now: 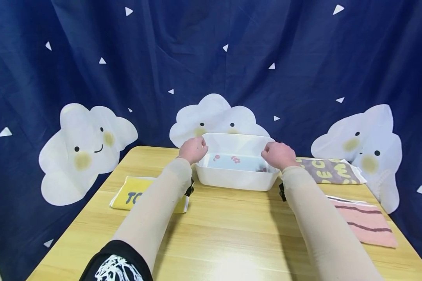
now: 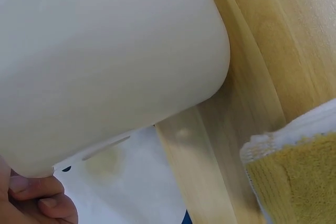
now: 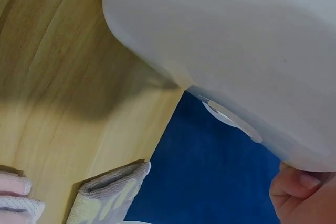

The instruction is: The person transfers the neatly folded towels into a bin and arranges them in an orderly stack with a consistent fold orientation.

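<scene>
A white plastic bin (image 1: pixel 235 180) is at the far side of the table, tipped so that its inside faces me. My left hand (image 1: pixel 193 150) grips its rim at the left end, fingers curled over the edge; in the left wrist view those fingers (image 2: pixel 44 195) are at the bin's lower corner. At the right end, my right hand (image 1: pixel 278 155) holds the rim likewise, its curled fingers (image 3: pixel 296 182) showing in the right wrist view. Pale blue with pink flower shapes and a dark patch shows inside the bin; whether this is print or cloth I cannot tell.
On the wooden table (image 1: pixel 228 222), a folded yellow towel (image 1: pixel 123 195) lies left, partly behind my left arm. To the right are a folded grey-purple towel with yellow letters (image 1: pixel 332 171) and a pink striped towel (image 1: pixel 367 222). A dark blue curtain (image 1: pixel 197 47) hangs behind.
</scene>
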A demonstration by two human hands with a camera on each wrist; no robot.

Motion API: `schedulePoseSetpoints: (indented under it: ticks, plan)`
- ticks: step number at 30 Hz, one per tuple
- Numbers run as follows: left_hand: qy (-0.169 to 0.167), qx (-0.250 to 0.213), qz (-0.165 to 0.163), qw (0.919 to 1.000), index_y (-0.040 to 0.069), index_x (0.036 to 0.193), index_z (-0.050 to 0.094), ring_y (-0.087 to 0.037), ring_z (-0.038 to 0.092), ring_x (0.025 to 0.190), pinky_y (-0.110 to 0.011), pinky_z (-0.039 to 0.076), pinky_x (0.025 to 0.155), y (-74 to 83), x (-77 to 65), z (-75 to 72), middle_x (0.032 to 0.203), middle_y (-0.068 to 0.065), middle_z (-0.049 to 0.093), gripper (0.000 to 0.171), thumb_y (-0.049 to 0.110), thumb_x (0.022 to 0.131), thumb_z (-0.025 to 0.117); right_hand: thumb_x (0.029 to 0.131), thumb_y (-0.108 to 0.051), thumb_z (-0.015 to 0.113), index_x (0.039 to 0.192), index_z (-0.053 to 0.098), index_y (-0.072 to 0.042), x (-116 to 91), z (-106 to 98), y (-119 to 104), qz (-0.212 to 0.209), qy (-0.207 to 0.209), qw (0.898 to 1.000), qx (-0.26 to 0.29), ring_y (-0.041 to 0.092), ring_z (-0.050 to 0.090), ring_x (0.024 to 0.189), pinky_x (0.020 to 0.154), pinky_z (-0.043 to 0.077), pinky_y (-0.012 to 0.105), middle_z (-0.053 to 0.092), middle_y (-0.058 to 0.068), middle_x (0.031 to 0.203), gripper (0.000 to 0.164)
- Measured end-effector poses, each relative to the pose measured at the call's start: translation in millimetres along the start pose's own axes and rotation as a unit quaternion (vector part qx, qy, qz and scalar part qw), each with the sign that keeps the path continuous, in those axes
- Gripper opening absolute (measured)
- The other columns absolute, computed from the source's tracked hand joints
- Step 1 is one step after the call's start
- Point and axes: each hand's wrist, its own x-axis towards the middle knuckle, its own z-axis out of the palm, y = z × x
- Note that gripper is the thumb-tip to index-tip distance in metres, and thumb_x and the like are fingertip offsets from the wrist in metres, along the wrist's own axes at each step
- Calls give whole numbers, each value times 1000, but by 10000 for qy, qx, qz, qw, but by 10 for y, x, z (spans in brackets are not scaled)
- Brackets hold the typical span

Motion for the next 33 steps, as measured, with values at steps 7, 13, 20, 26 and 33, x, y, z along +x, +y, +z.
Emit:
schedulePoseSetpoints:
  ticks: [7,13,20,26,33]
  plan:
    - [-73,-71,19,9999,13,112,59,-24,61,84,-39,50,76,30,-36,-37,92,-5,65,22,32,102,54,95,-27,46,110,65,-9,-45,-64,36,71,210,9947,1001,32,59,87,73,47,47,67,13,100,30]
    - [-55,-47,64,10000,13,112,58,-24,61,85,-40,50,77,24,-69,-41,94,-5,65,21,32,102,55,96,-23,47,109,57,-3,-107,-125,117,545,632,9759,2016,34,55,92,83,44,46,60,16,101,26]
    - [-31,-60,92,9999,13,112,59,-24,61,84,-39,51,77,16,-72,-35,92,-5,65,21,32,103,54,102,-27,43,131,53,7,-167,-38,303,1288,-87,9416,3109,35,55,113,95,48,46,53,25,133,46]
    - [-1,-68,190,9998,14,111,60,-23,61,83,-39,51,77,9,-68,-18,91,-4,66,21,31,102,54,109,-23,36,135,44,16,-177,87,405,1503,-871,8501,4972,20,63,95,93,51,35,61,19,115,47]
    - [3,-92,162,9998,15,111,60,-23,61,83,-39,50,76,-17,-50,-5,89,-2,66,21,33,102,53,111,-19,37,120,43,12,-203,116,407,1723,-1175,6940,6891,14,57,71,72,53,25,57,9,92,33]
